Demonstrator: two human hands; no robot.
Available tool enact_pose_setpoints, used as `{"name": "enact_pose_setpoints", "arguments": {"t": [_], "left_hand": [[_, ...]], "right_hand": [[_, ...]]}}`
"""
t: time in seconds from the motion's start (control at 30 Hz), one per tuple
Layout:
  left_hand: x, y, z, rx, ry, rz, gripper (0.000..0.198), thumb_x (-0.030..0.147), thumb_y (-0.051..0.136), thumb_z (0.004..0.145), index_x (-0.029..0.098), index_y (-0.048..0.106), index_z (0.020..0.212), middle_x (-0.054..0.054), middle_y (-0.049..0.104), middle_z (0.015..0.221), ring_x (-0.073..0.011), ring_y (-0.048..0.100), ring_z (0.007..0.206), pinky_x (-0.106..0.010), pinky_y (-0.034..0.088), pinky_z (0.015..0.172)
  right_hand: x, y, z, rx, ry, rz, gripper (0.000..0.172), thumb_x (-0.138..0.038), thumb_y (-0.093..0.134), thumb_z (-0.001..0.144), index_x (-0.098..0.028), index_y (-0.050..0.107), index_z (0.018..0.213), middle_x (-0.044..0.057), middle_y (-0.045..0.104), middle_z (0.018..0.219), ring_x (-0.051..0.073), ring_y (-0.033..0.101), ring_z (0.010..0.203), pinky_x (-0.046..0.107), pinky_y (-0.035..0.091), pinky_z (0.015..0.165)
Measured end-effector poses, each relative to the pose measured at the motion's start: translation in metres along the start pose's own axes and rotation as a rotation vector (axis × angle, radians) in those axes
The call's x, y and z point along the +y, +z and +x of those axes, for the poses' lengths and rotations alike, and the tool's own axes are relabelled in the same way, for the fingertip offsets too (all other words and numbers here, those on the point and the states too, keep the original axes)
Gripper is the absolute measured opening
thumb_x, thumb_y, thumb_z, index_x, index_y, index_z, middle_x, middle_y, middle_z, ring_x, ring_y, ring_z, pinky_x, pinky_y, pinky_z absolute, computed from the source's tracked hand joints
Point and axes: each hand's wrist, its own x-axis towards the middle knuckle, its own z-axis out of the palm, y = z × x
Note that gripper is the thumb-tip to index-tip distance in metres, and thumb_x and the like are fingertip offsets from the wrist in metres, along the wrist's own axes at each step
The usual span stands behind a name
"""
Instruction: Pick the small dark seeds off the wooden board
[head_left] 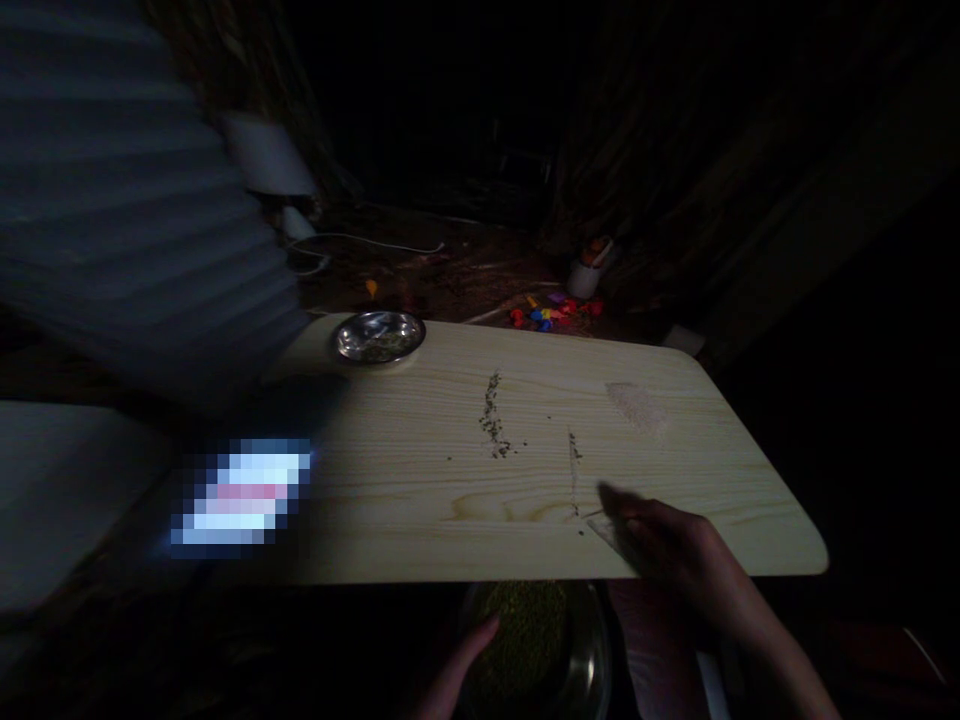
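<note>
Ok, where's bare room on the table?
The tabletop is bare between the metal bowl and the dark grains, and at its near right corner, beyond the right hand. It's busiest from the dark grains across to the pale grains.

On the bench (420,440), a bowl (386,322) sits far left, a row of grains (491,425) lies midway and a loose patch (637,406) right. A second bowl (594,660) stands before the near edge; behind the far edge, small objects (551,316) lie before a container (583,280).
</note>
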Motion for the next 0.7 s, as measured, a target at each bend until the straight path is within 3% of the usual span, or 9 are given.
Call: {"name": "enact_pose_setpoints", "arguments": {"t": [0.2,0.37,0.5,0.6,0.7], "left_hand": [[-0.0004,-0.0006,-0.0008,-0.031,-0.032,0.123,0.075,0.06,0.063,0.077,0.015,0.046,0.135,-0.01,0.03,0.153,-0.0235,0.024,0.142,-0.035,0.01,0.121],[-0.0034,-0.0003,0.0012,-0.04,-0.039,0.114,0.08,0.061,0.062,0.076,0.01,0.044,0.136,-0.014,0.029,0.152,-0.024,0.026,0.142,-0.035,0.017,0.12],[-0.0054,0.0002,0.0027,-0.015,-0.009,0.121,0.081,0.061,0.065,0.074,0.013,0.044,0.137,-0.01,0.024,0.155,-0.024,0.019,0.144,-0.032,0.01,0.122],[-0.0036,0.0001,0.0019,-0.026,-0.003,0.136,0.077,0.062,0.064,0.075,0.015,0.049,0.133,-0.011,0.032,0.151,-0.0255,0.028,0.14,-0.034,0.015,0.12],[0.0012,0.0012,-0.0005,-0.009,0.008,0.146,0.075,0.064,0.064,0.073,0.017,0.052,0.131,-0.01,0.036,0.149,-0.0248,0.024,0.142,-0.033,0.011,0.121]], "right_hand": [[-0.003,0.0033,0.0023,0.038,0.007,0.021,0.028,-0.04,0.052,0.095,-0.024,0.068,0.111,0.006,0.073,0.113,0.023,0.068,0.101,0.036,0.052,0.088],[-0.0062,0.0052,0.0046,0.031,-0.02,0.019,0.028,-0.04,0.051,0.095,-0.023,0.068,0.111,0.007,0.072,0.114,0.023,0.068,0.101,0.036,0.052,0.088],[-0.0052,0.0044,0.001,0.053,-0.008,0.016,0.03,-0.041,0.051,0.095,-0.023,0.068,0.112,0.008,0.072,0.115,0.024,0.068,0.101,0.037,0.053,0.087],[-0.0055,0.0046,-0.0023,0.05,0.011,0.015,0.03,-0.041,0.05,0.096,-0.023,0.068,0.111,0.008,0.072,0.114,0.024,0.068,0.1,0.035,0.053,0.086],[-0.008,0.0068,-0.0033,0.046,0.019,0.011,0.028,-0.04,0.05,0.096,-0.024,0.068,0.111,0.007,0.072,0.114,0.023,0.068,0.101,0.034,0.052,0.087]]}}
